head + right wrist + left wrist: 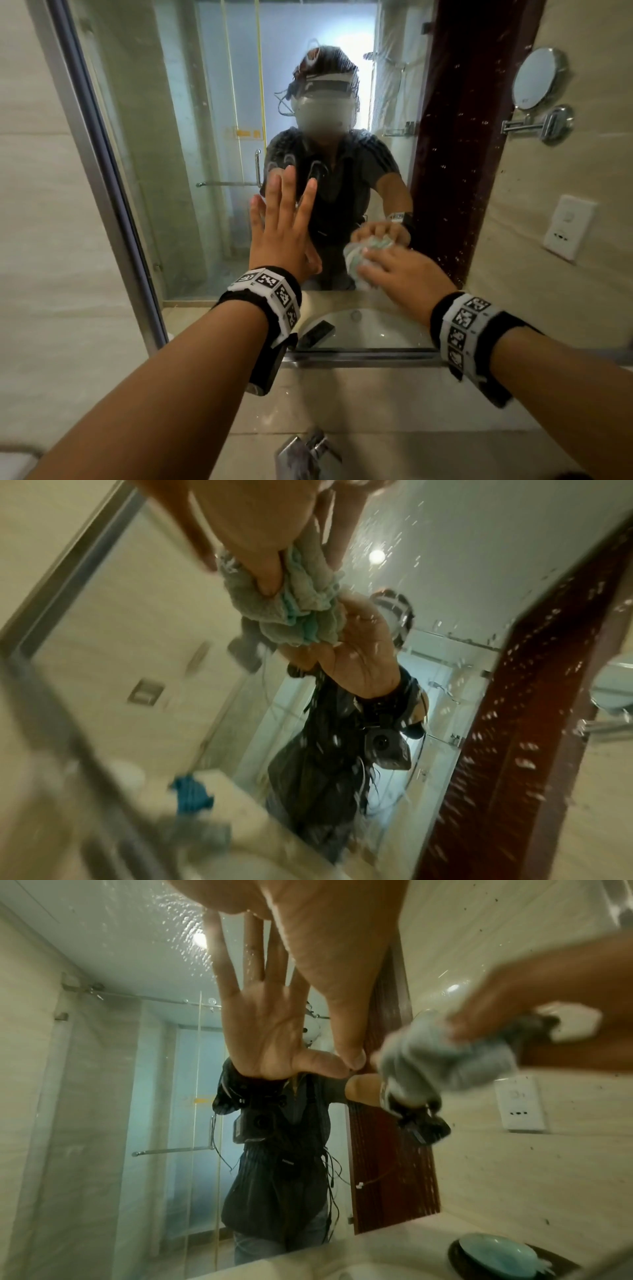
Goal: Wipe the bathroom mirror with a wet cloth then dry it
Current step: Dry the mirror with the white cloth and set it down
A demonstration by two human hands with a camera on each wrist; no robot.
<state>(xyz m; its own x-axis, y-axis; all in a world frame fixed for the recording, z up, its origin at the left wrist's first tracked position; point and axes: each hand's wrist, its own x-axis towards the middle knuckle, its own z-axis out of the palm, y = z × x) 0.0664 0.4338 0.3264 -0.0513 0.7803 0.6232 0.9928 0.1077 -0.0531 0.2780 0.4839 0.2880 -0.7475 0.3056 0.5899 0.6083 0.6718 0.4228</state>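
Note:
The bathroom mirror [164,130] fills the wall ahead, and water drops speckle its right side. My left hand [284,219] lies flat on the glass with its fingers straight and spread. The left wrist view shows its palm [325,947] meeting its own reflection. My right hand [400,270] grips a bunched pale grey-green cloth [356,260] and presses it against the lower part of the mirror. In the right wrist view the thumb [263,569] digs into the cloth [301,601] against the glass.
A round swing-arm mirror [539,78] and a wall socket [568,228] sit on the right wall. The mirror's metal bottom edge [359,356] runs above the counter and the tap [308,452]. A teal dish [496,1256] stands at the right. A blue cloth [192,794] shows in the reflection.

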